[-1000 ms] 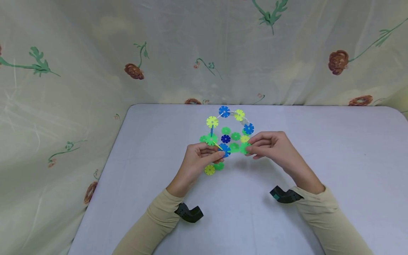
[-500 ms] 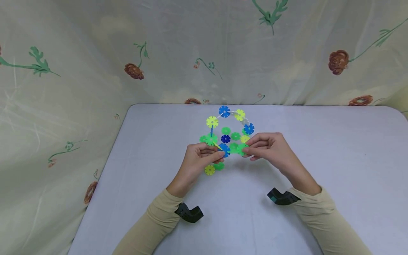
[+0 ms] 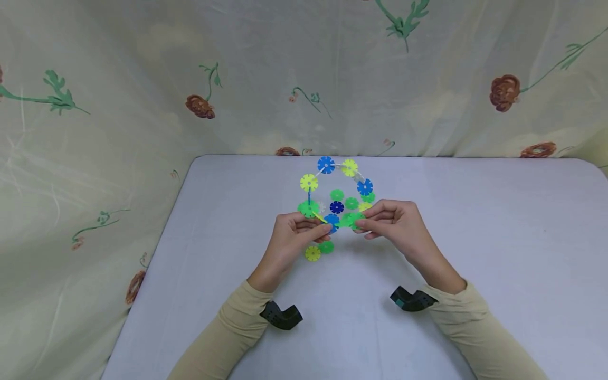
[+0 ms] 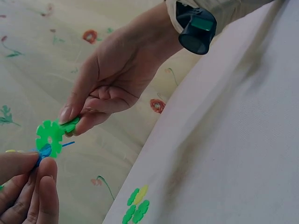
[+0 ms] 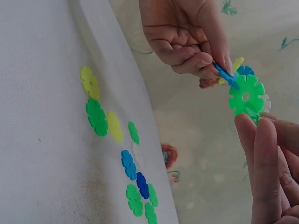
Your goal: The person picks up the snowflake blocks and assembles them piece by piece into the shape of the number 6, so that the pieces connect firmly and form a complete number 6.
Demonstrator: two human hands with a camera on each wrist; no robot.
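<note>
A chain of slotted plastic snowflake discs bends in an arc above the table. In the head view its blue top disc (image 3: 325, 165) sits between two yellow discs, with a yellow disc (image 3: 309, 183) on the left. My left hand (image 3: 301, 232) pinches a blue disc (image 3: 332, 221) at the chain's lower end, between thumb and fingers. My right hand (image 3: 396, 221) pinches a green disc (image 3: 357, 220) joined to a second green disc (image 4: 49, 138). That second one meets the blue disc edge to edge; I cannot tell whether their slots are fully locked.
Loose discs lie on the white table (image 3: 228, 211) behind and below the hands: a dark blue one (image 3: 336, 207), several green ones, a yellow one (image 3: 312, 253) beside a green one (image 3: 326, 247). A flowered cloth (image 3: 256, 79) hangs behind the table.
My right hand has moved left, carrying its green discs closer to the left hand. The chain has shifted slightly left, with the left hand moving only a little.
</note>
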